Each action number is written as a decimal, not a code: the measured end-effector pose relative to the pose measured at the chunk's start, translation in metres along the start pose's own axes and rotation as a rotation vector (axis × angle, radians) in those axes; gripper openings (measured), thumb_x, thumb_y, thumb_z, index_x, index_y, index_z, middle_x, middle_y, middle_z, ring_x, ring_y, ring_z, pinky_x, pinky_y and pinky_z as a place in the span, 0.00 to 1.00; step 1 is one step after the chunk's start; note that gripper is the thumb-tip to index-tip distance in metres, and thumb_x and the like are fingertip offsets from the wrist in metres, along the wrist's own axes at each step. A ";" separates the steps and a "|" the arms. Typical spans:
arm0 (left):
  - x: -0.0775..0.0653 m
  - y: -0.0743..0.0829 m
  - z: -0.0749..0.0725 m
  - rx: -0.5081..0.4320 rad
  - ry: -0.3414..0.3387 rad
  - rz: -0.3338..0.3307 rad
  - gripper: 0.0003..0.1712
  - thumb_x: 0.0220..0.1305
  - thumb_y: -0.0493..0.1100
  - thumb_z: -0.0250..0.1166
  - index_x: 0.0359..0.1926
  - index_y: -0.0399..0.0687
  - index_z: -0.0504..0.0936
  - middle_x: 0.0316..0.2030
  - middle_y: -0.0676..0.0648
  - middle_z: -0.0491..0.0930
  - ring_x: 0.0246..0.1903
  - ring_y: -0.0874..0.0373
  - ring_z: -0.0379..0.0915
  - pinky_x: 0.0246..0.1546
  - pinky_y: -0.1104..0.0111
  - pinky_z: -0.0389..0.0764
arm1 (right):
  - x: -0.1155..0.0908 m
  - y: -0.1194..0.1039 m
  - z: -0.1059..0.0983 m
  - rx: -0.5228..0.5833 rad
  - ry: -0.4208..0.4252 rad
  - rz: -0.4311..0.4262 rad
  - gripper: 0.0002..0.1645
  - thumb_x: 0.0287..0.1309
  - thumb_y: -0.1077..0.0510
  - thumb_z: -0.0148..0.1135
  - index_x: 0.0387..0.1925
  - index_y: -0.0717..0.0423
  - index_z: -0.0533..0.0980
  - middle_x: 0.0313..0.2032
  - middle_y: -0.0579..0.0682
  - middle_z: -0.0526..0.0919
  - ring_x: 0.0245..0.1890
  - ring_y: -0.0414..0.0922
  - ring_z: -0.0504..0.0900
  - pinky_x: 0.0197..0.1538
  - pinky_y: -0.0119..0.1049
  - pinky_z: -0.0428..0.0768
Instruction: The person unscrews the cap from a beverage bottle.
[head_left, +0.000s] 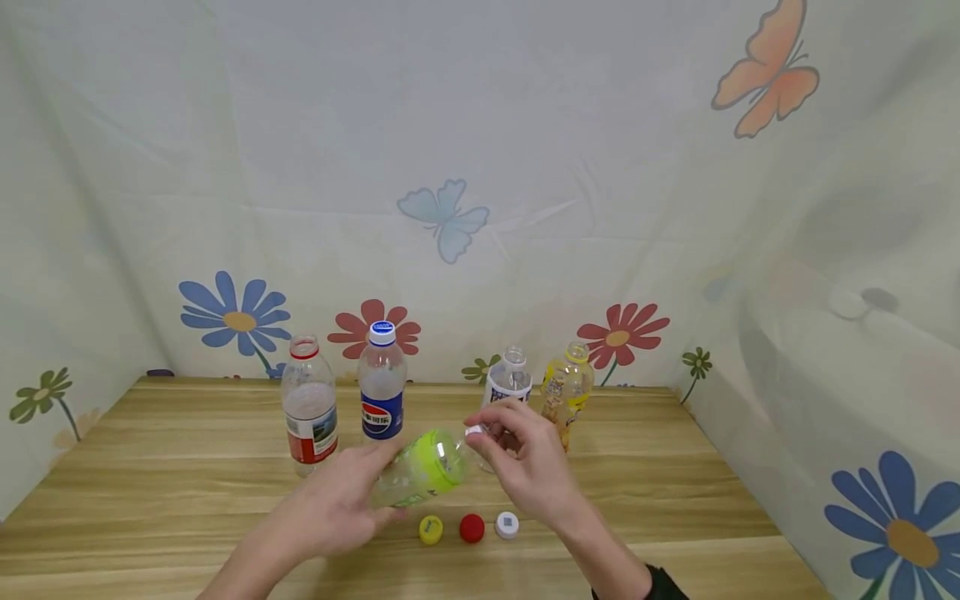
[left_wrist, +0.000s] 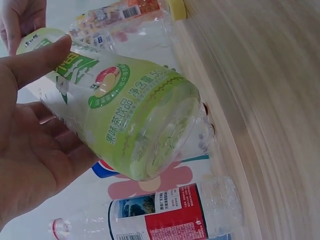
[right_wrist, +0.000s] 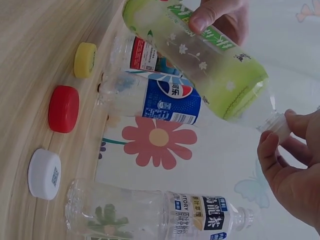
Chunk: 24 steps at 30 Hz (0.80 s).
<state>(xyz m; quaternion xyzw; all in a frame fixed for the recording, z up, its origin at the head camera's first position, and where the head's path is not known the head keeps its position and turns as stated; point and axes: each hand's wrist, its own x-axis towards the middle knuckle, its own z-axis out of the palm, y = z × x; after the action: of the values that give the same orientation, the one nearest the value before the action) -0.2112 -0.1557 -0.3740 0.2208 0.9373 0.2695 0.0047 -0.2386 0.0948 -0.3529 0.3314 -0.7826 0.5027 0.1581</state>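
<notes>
A clear plastic bottle with a light green label (head_left: pixel 423 468) is held tilted above the table, its neck pointing right. My left hand (head_left: pixel 333 500) grips it round the body, with the thumb across the label in the left wrist view. At the bottle's mouth, my right hand (head_left: pixel 528 454) pinches a white cap (right_wrist: pixel 283 128) between thumb and fingers. The cap sits at the neck; whether it is threaded on cannot be told. Below the hands, a yellow cap (head_left: pixel 431 530), a red cap (head_left: pixel 472 527) and another white cap (head_left: pixel 507 525) lie in a row.
Behind the hands stand an uncapped red-labelled bottle (head_left: pixel 310 408), a capped Pepsi bottle (head_left: pixel 382 383), an uncapped white-labelled tea bottle (right_wrist: pixel 200 217) and an uncapped yellow-patterned bottle (head_left: pixel 567 383). A floral cloth (head_left: pixel 480 108) hangs round the wooden table (head_left: pixel 187 492).
</notes>
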 end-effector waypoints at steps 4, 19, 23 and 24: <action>-0.001 -0.003 -0.002 -0.024 -0.012 -0.003 0.45 0.57 0.56 0.73 0.71 0.47 0.66 0.59 0.51 0.74 0.55 0.54 0.74 0.54 0.55 0.74 | 0.001 0.001 -0.001 0.003 -0.039 -0.040 0.09 0.58 0.67 0.67 0.41 0.56 0.81 0.39 0.43 0.78 0.29 0.42 0.75 0.28 0.30 0.78; -0.001 -0.006 -0.003 -0.035 -0.041 -0.012 0.45 0.56 0.55 0.74 0.70 0.48 0.65 0.57 0.52 0.74 0.53 0.56 0.73 0.54 0.55 0.73 | 0.003 -0.014 -0.010 0.033 -0.169 -0.084 0.13 0.57 0.74 0.64 0.45 0.64 0.77 0.42 0.54 0.78 0.35 0.48 0.78 0.36 0.35 0.82; 0.000 -0.006 -0.004 -0.036 -0.041 -0.021 0.46 0.56 0.56 0.73 0.71 0.49 0.65 0.58 0.51 0.74 0.54 0.54 0.73 0.55 0.54 0.73 | 0.001 0.001 -0.009 0.046 -0.160 -0.011 0.18 0.60 0.68 0.65 0.52 0.60 0.75 0.42 0.49 0.78 0.38 0.46 0.78 0.37 0.35 0.82; 0.000 -0.006 -0.004 -0.032 -0.036 -0.022 0.46 0.56 0.56 0.73 0.71 0.49 0.65 0.59 0.51 0.74 0.54 0.54 0.73 0.55 0.54 0.73 | 0.001 0.002 -0.009 0.052 -0.154 0.011 0.18 0.61 0.66 0.66 0.53 0.59 0.75 0.43 0.48 0.78 0.39 0.46 0.79 0.37 0.35 0.82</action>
<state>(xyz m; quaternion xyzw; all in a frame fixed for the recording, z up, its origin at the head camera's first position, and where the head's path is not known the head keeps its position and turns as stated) -0.2136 -0.1621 -0.3734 0.2152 0.9351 0.2802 0.0283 -0.2417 0.1029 -0.3498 0.3688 -0.7809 0.4967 0.0862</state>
